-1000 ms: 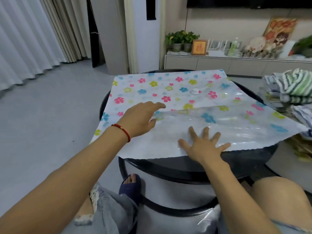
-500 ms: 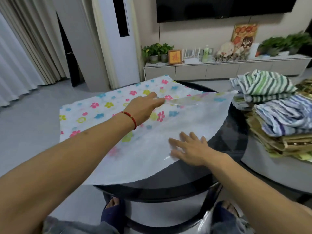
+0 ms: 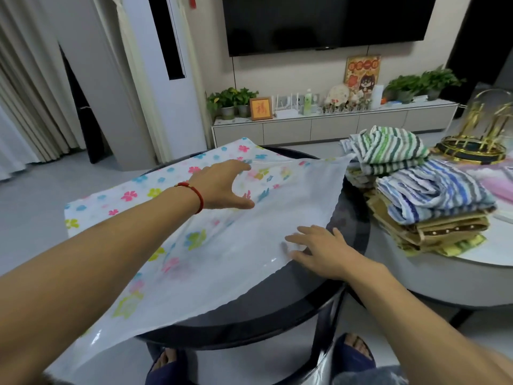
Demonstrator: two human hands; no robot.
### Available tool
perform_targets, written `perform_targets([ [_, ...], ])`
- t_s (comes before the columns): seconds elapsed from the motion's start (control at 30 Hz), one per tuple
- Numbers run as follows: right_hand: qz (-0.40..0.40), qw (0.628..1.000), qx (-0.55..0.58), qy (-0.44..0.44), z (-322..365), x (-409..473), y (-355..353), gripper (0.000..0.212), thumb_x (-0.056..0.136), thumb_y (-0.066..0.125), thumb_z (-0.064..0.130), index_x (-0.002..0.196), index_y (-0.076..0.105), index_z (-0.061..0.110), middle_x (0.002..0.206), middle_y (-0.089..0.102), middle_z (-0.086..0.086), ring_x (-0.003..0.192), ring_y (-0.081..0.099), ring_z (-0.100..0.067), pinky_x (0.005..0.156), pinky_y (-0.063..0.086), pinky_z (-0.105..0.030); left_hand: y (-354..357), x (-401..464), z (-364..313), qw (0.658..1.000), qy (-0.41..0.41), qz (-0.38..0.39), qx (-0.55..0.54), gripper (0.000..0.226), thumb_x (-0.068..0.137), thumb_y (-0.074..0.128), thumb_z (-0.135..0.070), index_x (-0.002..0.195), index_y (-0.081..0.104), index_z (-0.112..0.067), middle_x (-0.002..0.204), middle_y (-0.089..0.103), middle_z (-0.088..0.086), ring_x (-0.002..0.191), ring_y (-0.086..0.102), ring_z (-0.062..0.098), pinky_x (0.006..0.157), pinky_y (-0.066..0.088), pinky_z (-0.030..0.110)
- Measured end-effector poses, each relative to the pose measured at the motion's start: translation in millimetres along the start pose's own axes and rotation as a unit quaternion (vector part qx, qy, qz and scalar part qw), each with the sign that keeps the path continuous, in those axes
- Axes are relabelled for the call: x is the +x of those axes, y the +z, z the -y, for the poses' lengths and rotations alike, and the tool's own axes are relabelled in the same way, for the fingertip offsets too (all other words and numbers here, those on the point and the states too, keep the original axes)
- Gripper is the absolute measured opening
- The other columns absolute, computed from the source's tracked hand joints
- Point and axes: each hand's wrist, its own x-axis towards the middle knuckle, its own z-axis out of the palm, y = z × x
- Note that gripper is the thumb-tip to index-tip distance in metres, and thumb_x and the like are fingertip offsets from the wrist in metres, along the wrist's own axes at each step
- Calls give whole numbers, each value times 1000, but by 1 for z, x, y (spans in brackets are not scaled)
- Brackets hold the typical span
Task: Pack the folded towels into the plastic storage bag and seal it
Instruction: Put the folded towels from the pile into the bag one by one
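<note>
Right hand, nearest, lies flat with fingers spread on the near edge of the plastic storage bag, apparently pinning it to the round black table; left hand, farther in, fingers and thumb spread apart and gripping nothing, appears to part the translucent upper layer from the flowered lower one, probably to open the mouth; folded towels wait stacked on the adjoining white table, near the bag's right edge, none yet inside.
</note>
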Motion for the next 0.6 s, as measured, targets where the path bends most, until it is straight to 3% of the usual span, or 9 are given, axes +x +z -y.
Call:
perform_targets([
  [0.1,-47,998,46,-6,-12,-7,-17,47,103,48,49,149,50,39,163,39,5,137,52,-18,118,34,-48,-2,4,2,999,16,11,43,104,69,74,-66,154,26,-31,163,26,-6,145,33,19,114,35,43],
  [0.2,-185,973,134,20,-34,-9,-48,37,99,57,40,133,65,31,118,68,11,105,68,-15,90,52,-35,-11,15,-1,997,17,5,75,109,67,74,-67,156,22,-29,166,17,-9,146,31,19,112,38,46],
  [0.27,-268,950,145,67,-57,-6,-72,32,98,58,32,125,72,23,106,75,3,101,70,-21,87,57,-39,-19,26,-6,996,11,-4,88,109,68,74,-67,156,23,-27,166,17,-8,145,33,20,110,40,45],
  [0.4,-338,931,18,136,-115,14,-120,26,97,56,23,105,76,9,101,76,-15,90,67,-36,78,59,-49,-26,47,-15,998,0,-17,66,106,70,75,-63,155,26,-23,162,29,-1,138,42,25,103,46,42],
  [0.5,-341,918,-79,187,-159,33,-154,28,101,52,21,109,75,6,114,70,-23,105,61,-45,84,55,-49,-23,58,-19,998,0,-31,55,101,73,75,-60,154,29,-22,160,31,-1,128,52,25,91,51,38],
  [0.6,-311,910,-73,266,-197,56,-180,26,101,45,9,104,71,12,113,64,-29,103,58,-49,84,50,-49,-18,66,-21,998,-4,-48,39,98,72,75,-60,152,32,-23,156,37,-2,118,58,25,91,52,40],
])
